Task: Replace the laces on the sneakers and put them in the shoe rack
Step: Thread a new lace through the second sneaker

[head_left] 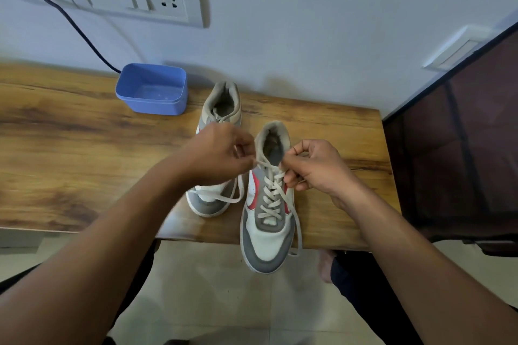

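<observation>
One blue tub [151, 89] stands on the left of the wooden table [70, 134], close to the wall. Next is the far sneaker [221, 103], partly hidden behind the left hand [221, 154]. That hand's curled fingers pinch one end of the white lace [270, 196]. The near sneaker [266, 235] sits just to the right, its toe sticking out past the table edge, with the lace crossed up its front. The right hand [314, 168] pinches the other end beside the shoe's opening. At the far right is a dark cloth-sided thing [462, 148], maybe the shoe rack
</observation>
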`<state>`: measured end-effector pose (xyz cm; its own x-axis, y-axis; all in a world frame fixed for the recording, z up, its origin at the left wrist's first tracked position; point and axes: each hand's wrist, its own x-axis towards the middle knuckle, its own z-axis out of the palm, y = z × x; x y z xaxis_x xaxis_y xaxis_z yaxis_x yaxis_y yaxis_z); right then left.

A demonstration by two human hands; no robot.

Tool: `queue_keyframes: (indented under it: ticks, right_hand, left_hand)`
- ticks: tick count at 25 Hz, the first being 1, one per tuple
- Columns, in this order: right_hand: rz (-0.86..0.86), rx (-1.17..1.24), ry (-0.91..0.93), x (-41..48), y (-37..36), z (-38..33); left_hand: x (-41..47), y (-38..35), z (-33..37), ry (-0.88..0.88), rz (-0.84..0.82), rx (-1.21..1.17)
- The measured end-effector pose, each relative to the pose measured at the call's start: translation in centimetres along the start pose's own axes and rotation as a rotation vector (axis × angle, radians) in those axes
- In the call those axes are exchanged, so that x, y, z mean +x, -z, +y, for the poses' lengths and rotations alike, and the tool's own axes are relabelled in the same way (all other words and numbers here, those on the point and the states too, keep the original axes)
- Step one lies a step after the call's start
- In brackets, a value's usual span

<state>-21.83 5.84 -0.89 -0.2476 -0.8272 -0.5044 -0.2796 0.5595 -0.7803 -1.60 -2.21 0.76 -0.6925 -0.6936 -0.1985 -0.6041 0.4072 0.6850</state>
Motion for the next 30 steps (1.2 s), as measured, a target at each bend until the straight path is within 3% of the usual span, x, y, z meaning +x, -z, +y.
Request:
queue_keyframes:
  ticks: [6, 9, 12, 17, 18, 20, 22, 25, 30]
  right_hand:
    - [-0.005, 0.029, -0.035, 0.0, 0.4, 0.0]
    - [-0.014, -0.024, -0.027, -0.3, 0.5, -0.2]
    - [-0.028, -0.027, -0.022, -1.1, 1.7, -0.8]
    - [-0.156, 0.053, 0.0, -3.5, 0.5, -1.3]
    - [-0.147, 0.079, 0.006, -3.8, 0.9, -1.2]
    - [-0.062, 0.085, 0.018, -4.1, 3.3, -0.7]
    - [0.098, -0.093, 0.045, -3.9, 6.4, 0.3]
    - [0.201, -0.502, 0.048, -2.9, 8.2, 1.7]
    - [0.243, -0.602, 0.243, -2.7, 4.9, 1.8]
  left_hand:
    - [-0.3, 0.3, 0.4, -0.015, 0.021, -0.044]
    - [-0.6, 0.8, 0.5, -0.012, -0.065, -0.05]
    - [-1.1, 1.4, 1.5, -0.003, -0.077, -0.235]
    - [-2.5, 0.3, 4.0, -0.115, -0.316, -0.334]
    - [-2.5, 0.4, 3.8, -0.111, -0.286, -0.341]
    - [-2.0, 1.0, 2.6, -0.079, -0.072, -0.251]
    - [-1.5, 1.0, 1.7, -0.086, 0.112, -0.072]
    - [-0.4, -0.5, 1.5, -0.137, 0.048, 0.025]
    - [1.4, -2.0, 0.9, -0.126, 0.016, 0.155]
